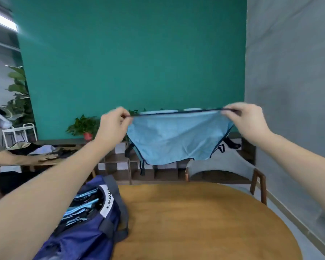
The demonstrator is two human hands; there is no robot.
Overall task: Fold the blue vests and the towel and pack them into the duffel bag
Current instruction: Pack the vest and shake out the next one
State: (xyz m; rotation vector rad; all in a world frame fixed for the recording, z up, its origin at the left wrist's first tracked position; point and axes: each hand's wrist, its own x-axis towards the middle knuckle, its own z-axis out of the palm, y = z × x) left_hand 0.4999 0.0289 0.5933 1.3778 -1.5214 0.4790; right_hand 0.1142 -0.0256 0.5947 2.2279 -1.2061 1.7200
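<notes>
There is only 1 view, from a camera on the person's head; it looks forward and a little down, over the round table (204, 218) toward the green wall (131, 53); the lens is wide, so the edges bend; both forearms enter from the lower corners, very near the camera; the bag (86, 228) lies close at bottom left; the wall stands farther behind.

Round wooden worktop (204, 218) before me; my navy duffel bag (86, 228) lies unzipped at its left edge, with folded blue vests (81, 207) showing inside.
</notes>
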